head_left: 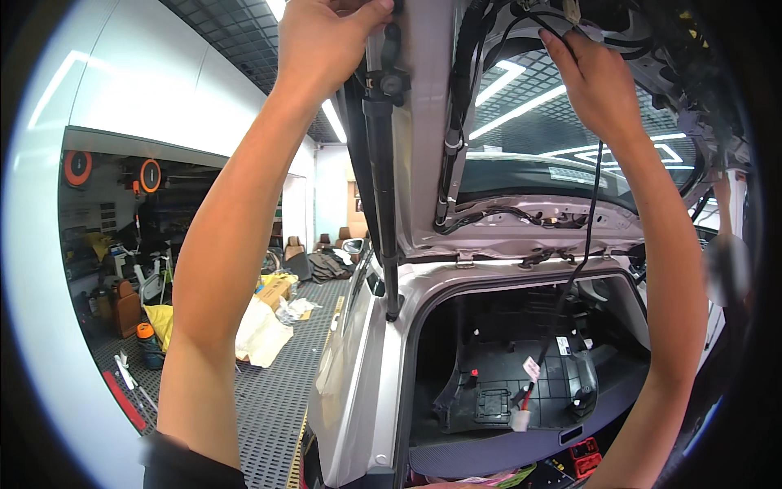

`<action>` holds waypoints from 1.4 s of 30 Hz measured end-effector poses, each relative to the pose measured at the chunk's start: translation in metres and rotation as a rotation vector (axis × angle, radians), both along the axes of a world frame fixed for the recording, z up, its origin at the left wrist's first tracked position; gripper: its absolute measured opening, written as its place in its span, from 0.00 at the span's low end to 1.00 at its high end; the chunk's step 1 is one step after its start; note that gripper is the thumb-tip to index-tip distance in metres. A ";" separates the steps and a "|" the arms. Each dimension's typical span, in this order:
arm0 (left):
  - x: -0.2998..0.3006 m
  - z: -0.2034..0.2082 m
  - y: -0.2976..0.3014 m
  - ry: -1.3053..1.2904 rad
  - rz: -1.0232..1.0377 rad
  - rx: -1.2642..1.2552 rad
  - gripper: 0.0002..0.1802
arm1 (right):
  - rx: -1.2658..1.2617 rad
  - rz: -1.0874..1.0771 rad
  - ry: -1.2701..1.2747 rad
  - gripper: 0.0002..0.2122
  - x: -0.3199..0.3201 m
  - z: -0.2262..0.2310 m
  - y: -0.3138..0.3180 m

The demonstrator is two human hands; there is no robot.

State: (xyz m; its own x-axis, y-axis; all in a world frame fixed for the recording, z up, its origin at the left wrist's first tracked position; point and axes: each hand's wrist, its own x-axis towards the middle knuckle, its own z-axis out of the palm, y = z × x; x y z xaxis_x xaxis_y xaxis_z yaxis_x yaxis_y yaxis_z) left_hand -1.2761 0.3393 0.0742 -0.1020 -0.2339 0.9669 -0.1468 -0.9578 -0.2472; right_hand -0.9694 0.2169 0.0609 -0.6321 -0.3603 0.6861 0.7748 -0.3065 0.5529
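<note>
My right hand [599, 81] is raised to the inside of a lifted car tailgate [419, 122], its fingers closed around a black cable [588, 236]. From beneath that hand the cable hangs down past the rear glass and ends in a white connector [520, 420] with a red wire and a white tag [531, 369]. My left hand [322, 41] is up at the tailgate's left edge, above the black support strut [380, 171]. Its fingertips curl against that edge, partly cut off by the top of the picture, so what they grip is hidden.
Below is the open boot, with a black plastic trim panel [521, 383] inside and a red tool case [585, 458] at its lower edge. More wiring [505, 213] runs along the bare tailgate frame. Boxes and bags [273, 306] lie on the grated floor [281, 399] to the left.
</note>
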 end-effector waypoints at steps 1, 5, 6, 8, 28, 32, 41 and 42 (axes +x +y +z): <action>0.000 0.001 0.001 -0.009 0.032 0.021 0.14 | 0.009 0.003 -0.015 0.24 0.002 0.002 0.001; -0.001 -0.001 -0.007 -0.047 0.219 0.013 0.14 | -0.010 0.020 0.024 0.22 0.004 0.001 0.006; -0.002 -0.002 -0.012 -0.058 0.280 -0.013 0.14 | -0.036 0.024 0.079 0.22 0.002 0.000 0.006; -0.008 0.006 -0.015 0.009 0.166 -0.079 0.10 | -0.143 0.033 0.306 0.19 -0.014 -0.011 -0.003; 0.004 -0.007 0.016 -0.352 0.053 0.266 0.09 | -0.477 0.488 0.514 0.11 -0.211 -0.006 0.000; 0.003 -0.005 0.016 -0.356 0.144 0.286 0.05 | -0.641 0.626 0.622 0.11 -0.215 0.008 -0.007; 0.006 -0.005 0.027 -0.358 0.088 0.352 0.05 | -0.606 0.594 0.680 0.05 -0.228 0.022 -0.002; 0.007 -0.004 0.028 -0.356 0.061 0.370 0.05 | -0.593 0.597 0.660 0.05 -0.230 0.021 -0.001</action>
State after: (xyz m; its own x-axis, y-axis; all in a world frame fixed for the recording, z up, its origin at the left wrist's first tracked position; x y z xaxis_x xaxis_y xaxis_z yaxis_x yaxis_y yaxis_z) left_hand -1.2688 0.3675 0.0698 -0.3853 -0.5695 0.7261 0.0614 -0.8009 -0.5956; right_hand -1.1998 0.2160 0.0824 0.0967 0.0151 0.9952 0.9110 0.4013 -0.0946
